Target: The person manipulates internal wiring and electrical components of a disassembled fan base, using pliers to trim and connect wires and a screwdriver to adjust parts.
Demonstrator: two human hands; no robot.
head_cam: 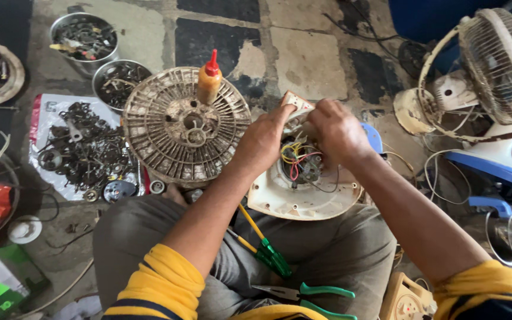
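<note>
Pinching small switch part (296,102) above fan base (303,198) rim: left hand (266,139), right hand (336,127); grille (186,125) crowding left.

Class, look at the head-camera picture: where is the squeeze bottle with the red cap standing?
The squeeze bottle stands upright on the far edge of the round fan grille lying on the floor, left of the person's left hand and right of two metal bowls.

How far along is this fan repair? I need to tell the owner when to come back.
Done: the cream fan housing is open, its coloured wires exposed, and the round grille lies aside. In hand: the left hand and right hand work at a small switch block above the wiring. Left: closing up; screwdrivers and pliers wait on the lap.
</note>
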